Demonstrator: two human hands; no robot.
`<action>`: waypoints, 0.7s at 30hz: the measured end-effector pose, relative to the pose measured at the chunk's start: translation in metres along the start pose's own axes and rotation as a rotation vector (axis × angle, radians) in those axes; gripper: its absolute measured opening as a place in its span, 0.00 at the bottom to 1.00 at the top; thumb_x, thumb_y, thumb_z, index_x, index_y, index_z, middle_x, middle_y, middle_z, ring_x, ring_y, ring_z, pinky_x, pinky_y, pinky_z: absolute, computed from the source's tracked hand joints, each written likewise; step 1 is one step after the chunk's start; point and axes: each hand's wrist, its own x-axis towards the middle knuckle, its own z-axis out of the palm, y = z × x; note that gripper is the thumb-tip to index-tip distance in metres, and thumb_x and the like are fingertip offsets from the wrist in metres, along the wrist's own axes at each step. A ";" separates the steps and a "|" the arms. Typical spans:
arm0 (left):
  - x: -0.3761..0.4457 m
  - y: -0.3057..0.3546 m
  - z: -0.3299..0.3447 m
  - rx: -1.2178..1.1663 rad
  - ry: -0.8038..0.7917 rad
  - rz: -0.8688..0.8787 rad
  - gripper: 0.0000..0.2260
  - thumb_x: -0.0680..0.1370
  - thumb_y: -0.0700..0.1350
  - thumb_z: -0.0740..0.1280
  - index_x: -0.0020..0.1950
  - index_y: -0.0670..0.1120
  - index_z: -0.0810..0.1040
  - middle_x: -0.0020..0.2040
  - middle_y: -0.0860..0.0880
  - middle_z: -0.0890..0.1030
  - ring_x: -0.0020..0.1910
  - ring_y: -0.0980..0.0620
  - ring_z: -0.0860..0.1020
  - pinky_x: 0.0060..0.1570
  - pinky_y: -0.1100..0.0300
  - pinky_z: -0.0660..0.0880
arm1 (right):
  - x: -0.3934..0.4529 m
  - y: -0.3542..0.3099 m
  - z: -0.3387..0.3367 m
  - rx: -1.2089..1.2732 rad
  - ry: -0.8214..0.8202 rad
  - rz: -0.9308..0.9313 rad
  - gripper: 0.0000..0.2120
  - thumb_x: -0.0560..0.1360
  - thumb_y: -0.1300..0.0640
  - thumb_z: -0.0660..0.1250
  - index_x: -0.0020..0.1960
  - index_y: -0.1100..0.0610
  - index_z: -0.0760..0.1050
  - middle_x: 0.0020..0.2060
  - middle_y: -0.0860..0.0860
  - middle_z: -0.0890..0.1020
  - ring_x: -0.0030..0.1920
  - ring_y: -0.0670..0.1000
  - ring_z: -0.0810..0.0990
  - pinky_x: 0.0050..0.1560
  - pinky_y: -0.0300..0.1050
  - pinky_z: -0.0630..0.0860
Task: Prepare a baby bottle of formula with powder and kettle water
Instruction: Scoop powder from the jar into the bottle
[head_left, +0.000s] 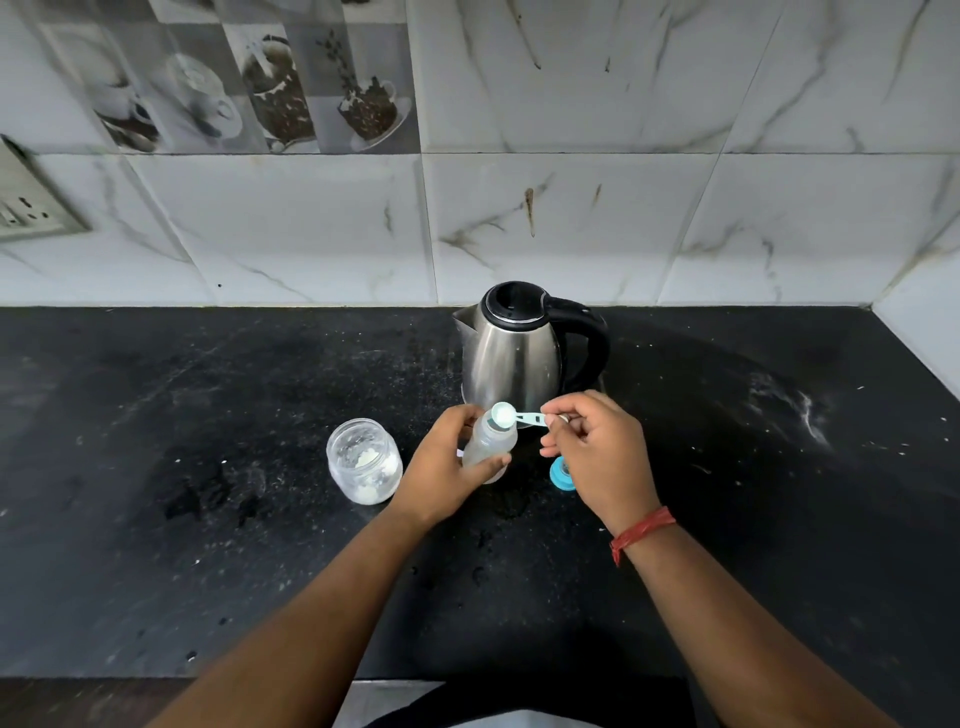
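Black countertop (208, 519) | bottle (488, 441) gripped by left hand (441, 467), mouth tilted to 1 o'clock | scoop (519, 415) pinched by right hand (597, 457), handle lying along 3 o'clock, bowl over bottle mouth.

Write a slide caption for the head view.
Left hand holds the baby bottle; right hand tips a powder scoop over its mouth.

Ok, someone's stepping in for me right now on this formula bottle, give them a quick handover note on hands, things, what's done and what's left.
Left hand grips the open baby bottle, tilted, just above the black counter.
Right hand pinches the scoop by its handle, bowl with powder over the bottle mouth.
Powder jar stands open left of the bottle; kettle behind; blue bottle cap lies on the counter under the right hand.
Done: bottle opened, powder scooped.
Left: tip the scoop in, add kettle water if needed, cap, mix.
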 end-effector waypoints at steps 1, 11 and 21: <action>-0.001 0.001 -0.002 -0.008 0.009 0.003 0.26 0.73 0.55 0.77 0.67 0.53 0.73 0.61 0.58 0.78 0.60 0.58 0.79 0.59 0.50 0.79 | -0.001 -0.001 0.001 -0.029 -0.003 -0.035 0.08 0.78 0.68 0.68 0.47 0.57 0.82 0.43 0.50 0.81 0.36 0.47 0.85 0.40 0.45 0.85; -0.011 0.010 -0.018 -0.047 0.039 0.009 0.23 0.74 0.48 0.78 0.64 0.58 0.72 0.59 0.63 0.80 0.60 0.63 0.78 0.60 0.50 0.79 | -0.006 -0.008 0.002 -0.424 -0.141 -0.426 0.05 0.77 0.66 0.69 0.49 0.58 0.79 0.44 0.47 0.75 0.39 0.41 0.70 0.40 0.39 0.73; -0.017 0.016 -0.020 -0.077 0.044 0.019 0.23 0.74 0.49 0.78 0.62 0.63 0.71 0.59 0.67 0.78 0.61 0.62 0.78 0.60 0.47 0.80 | -0.011 -0.014 0.000 -0.427 -0.104 -0.521 0.04 0.76 0.67 0.69 0.47 0.60 0.80 0.42 0.50 0.78 0.39 0.49 0.77 0.40 0.44 0.76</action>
